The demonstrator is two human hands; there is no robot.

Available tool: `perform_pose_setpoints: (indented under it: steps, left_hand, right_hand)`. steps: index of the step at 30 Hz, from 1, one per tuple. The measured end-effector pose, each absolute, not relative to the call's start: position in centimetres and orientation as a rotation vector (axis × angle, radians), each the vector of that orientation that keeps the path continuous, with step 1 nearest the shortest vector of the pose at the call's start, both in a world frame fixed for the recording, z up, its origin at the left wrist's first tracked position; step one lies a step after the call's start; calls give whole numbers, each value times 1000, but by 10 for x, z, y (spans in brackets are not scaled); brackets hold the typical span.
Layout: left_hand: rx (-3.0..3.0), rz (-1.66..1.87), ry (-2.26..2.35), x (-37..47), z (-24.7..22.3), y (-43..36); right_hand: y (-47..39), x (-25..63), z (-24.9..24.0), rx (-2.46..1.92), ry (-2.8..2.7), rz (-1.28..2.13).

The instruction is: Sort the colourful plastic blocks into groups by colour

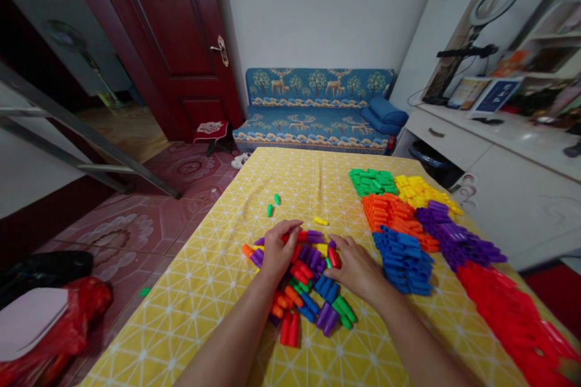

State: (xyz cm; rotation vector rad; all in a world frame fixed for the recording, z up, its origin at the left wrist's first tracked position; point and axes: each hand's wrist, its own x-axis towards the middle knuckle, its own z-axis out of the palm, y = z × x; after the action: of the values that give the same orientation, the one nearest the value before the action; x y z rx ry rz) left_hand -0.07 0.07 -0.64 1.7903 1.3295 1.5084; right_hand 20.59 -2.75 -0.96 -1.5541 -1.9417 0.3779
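A mixed heap of small plastic tubes (308, 259) in red, purple, orange, blue, green and yellow lies on the yellow patterned tablecloth (195, 308). My left hand (280, 248) reaches over the heap's far left side, thumb and fingers apart; red tubes show beneath its fingers. At the right edge is my right hand (354, 263), its fingers and thumb spread around a red tube (333, 257). Whether they touch it I cannot tell. Just beyond the heap are a single yellow tube (321, 221) and two green tubes (273, 205).
Along the table's right side lie colour groups of tubes: green (373, 182), yellow (422, 192), orange (393, 214), blue (403, 260), purple (454, 236) and red (508, 314). A blue sofa (313, 118) stands past the far edge, a white cabinet (512, 175) at the right.
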Motion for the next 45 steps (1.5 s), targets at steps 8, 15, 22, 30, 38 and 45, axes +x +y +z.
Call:
perform_pose_setpoints:
  steps: [8,15,22,30,38,45]
  left_hand:
    - [1802,1550,1332,-1,-3,1]
    - [1743,1613,1344,-2,-6,4]
    - [1756,1586,1320,-3,-8,4]
    - [1815,1487,1268,-2,-10,4]
    - [1876,1269,1108,2,1,-4]
    - [1814,1323,1119,3,-5,-2]
  right_hand:
    - [5,155,-28,-1303,-1571,635]
    - [-5,150,-14,-1115,-1900,409]
    - [-7,148,-14,-1200,-2089,328]
    - [-7,156,-19,-1399,-1937,392]
    - [-8,159,-22,-1123,-1235,1146]
    - [-10,161,-18,-1053,-1184,1282]
